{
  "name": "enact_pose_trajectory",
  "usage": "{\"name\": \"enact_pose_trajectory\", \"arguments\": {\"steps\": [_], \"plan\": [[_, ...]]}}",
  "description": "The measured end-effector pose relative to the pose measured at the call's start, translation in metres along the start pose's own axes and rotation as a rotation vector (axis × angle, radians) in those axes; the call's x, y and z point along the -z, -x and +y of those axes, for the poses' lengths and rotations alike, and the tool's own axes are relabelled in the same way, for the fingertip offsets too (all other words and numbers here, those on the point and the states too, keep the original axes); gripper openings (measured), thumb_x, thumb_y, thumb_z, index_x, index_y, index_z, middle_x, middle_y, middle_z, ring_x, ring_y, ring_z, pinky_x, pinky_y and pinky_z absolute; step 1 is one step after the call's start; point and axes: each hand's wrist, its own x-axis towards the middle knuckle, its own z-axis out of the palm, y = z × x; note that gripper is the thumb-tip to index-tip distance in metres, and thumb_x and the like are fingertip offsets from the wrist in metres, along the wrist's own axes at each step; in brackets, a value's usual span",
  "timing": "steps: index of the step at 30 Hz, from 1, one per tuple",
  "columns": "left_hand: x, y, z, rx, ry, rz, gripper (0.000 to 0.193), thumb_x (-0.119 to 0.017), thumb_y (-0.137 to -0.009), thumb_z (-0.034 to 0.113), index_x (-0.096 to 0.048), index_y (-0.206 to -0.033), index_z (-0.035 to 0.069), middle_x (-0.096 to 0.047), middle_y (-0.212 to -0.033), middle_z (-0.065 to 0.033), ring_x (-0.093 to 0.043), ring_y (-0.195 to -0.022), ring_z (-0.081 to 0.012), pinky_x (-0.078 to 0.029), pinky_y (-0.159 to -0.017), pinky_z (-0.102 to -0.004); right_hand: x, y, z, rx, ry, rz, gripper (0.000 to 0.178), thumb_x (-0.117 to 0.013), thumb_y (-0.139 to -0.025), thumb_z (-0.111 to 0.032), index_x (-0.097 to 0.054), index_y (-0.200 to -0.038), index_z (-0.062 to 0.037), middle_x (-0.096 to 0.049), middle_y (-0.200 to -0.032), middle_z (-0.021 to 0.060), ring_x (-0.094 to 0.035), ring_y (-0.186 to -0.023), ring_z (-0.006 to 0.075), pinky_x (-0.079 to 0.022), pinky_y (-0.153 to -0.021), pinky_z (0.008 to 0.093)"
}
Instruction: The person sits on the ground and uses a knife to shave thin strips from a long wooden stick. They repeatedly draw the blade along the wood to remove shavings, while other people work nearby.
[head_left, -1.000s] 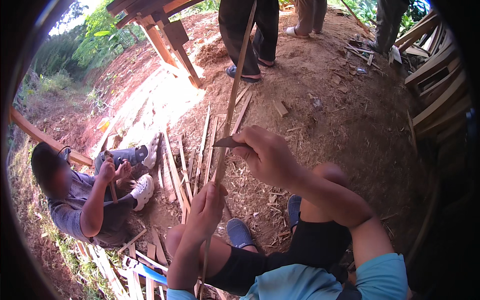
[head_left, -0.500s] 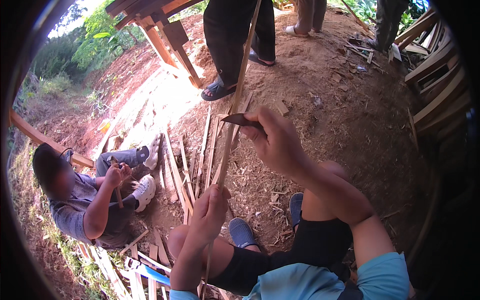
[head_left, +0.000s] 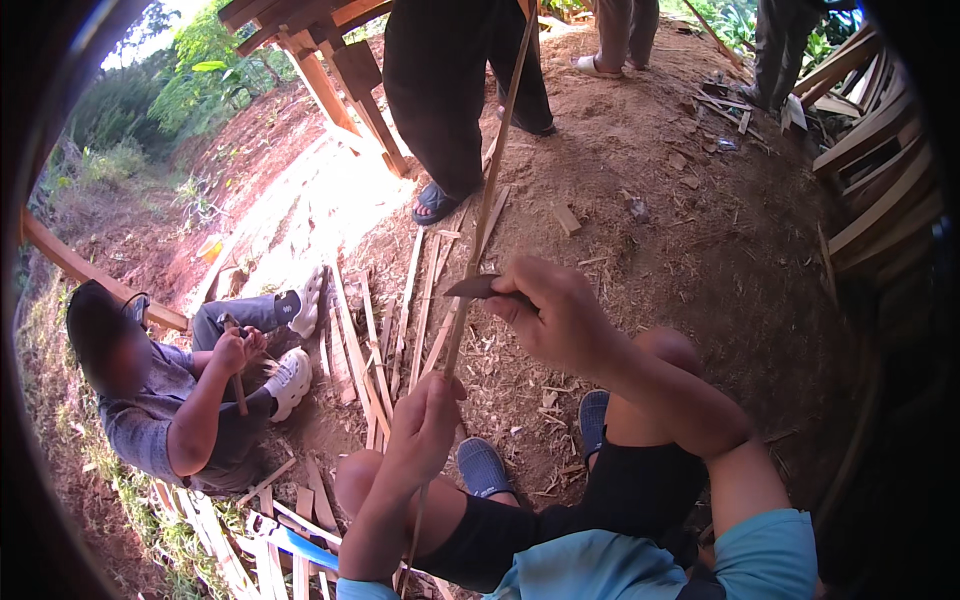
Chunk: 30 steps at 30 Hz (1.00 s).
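Note:
My left hand (head_left: 421,428) is closed round a long thin wooden strip (head_left: 487,208), just in front of my left knee. The strip runs from below that hand up toward the standing person's legs. My right hand (head_left: 560,312) grips a short dark knife (head_left: 472,287), its handle mostly hidden by the fingers. The blade lies across the strip, a little above my left hand, with its tip pointing left. Whether the edge bites into the wood is too small to tell.
At left a seated person (head_left: 165,395) holds a stick-like tool. Several wooden strips (head_left: 347,340) lie on the dirt ahead. A blue-handled saw (head_left: 290,541) rests by my left leg. A person in dark trousers (head_left: 440,100) stands ahead; timber (head_left: 885,205) is piled at right.
My right hand and the knife have come down along the strip, nearer to my left hand. The standing person's leg and sandal have shifted.

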Motion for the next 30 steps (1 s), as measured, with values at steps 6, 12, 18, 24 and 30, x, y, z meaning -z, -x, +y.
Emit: {"name": "enact_pose_trajectory", "arguments": {"steps": [6,12,18,24,30], "plan": [[-0.001,-0.002,-0.004,-0.032,-0.090,0.018,0.040,-0.033,-0.103,0.033,-0.056,-0.091,0.002,-0.046,-0.059,0.0027,-0.044,-0.053,-0.0047,-0.035,-0.050,-0.0235,-0.005,0.003,0.001,-0.016,-0.026,0.019,0.020,-0.067,-0.085,-0.012,-0.050,-0.081,-0.0024,-0.057,-0.071,0.0142,-0.060,-0.066,0.0345,-0.046,-0.056,0.0422],[0.001,0.000,-0.006,-0.039,-0.049,0.017,0.039,-0.033,-0.103,0.032,-0.056,-0.091,0.002,-0.047,-0.060,0.0024,-0.046,-0.054,-0.0053,-0.036,-0.051,-0.0236,0.004,-0.007,0.006,-0.039,0.030,0.003,0.022,-0.066,-0.085,-0.015,-0.050,-0.081,-0.0024,-0.059,-0.071,0.0146,-0.062,-0.069,0.0340,-0.046,-0.056,0.0415],[0.002,0.002,-0.005,-0.035,-0.079,0.023,0.039,-0.033,-0.103,0.032,-0.056,-0.090,0.003,-0.047,-0.059,0.0015,-0.045,-0.055,-0.0056,-0.036,-0.051,-0.0245,-0.003,-0.001,0.000,0.026,0.000,-0.010,0.020,-0.066,-0.086,-0.015,-0.050,-0.083,-0.0031,-0.058,-0.070,0.0137,-0.061,-0.066,0.0341,-0.046,-0.055,0.0418],[0.002,0.000,-0.003,-0.035,-0.122,0.039,0.041,-0.032,-0.103,0.032,-0.056,-0.089,0.002,-0.046,-0.058,0.0004,-0.044,-0.054,-0.0062,-0.036,-0.050,-0.0256,-0.015,0.005,-0.002,0.083,-0.040,-0.083,0.022,-0.068,-0.084,-0.016,-0.050,-0.082,-0.0027,-0.058,-0.072,0.0133,-0.061,-0.067,0.0334,-0.047,-0.057,0.0424],[0.002,-0.001,-0.004,0.001,-0.089,0.061,0.041,-0.033,-0.103,0.032,-0.057,-0.090,0.002,-0.047,-0.057,-0.0001,-0.046,-0.053,-0.0071,-0.037,-0.050,-0.0268,-0.022,0.007,-0.008,0.061,0.014,-0.084,0.022,-0.067,-0.084,-0.014,-0.049,-0.081,-0.0025,-0.056,-0.070,0.0128,-0.060,-0.064,0.0342,-0.045,-0.054,0.0413]]}}
